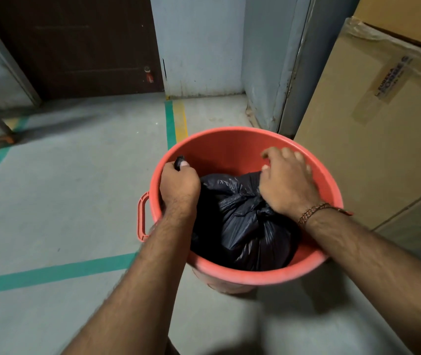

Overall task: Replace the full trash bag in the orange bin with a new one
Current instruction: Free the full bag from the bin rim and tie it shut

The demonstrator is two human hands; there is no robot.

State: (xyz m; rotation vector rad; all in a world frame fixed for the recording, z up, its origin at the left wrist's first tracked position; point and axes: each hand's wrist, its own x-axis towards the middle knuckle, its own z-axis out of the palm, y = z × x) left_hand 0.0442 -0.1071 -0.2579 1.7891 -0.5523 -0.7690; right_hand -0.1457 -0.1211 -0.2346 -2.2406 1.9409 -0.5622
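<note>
Black trash bag (242,226) sits inside orange bin (229,147), top tied. My left hand (178,185) pinches small black bit at bin edge. My right hand (287,180) rests loose on bag. Bag soft, crinkly, maybe heavy. Best grab: knot.

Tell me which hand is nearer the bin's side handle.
Left. The left hand sits at the rim just above the side handle; the right hand is across the bin, over the black bag.

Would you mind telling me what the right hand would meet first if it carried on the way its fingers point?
Probably the far inner wall of the orange bin; the right hand points toward it, though depth is unclear.
</note>
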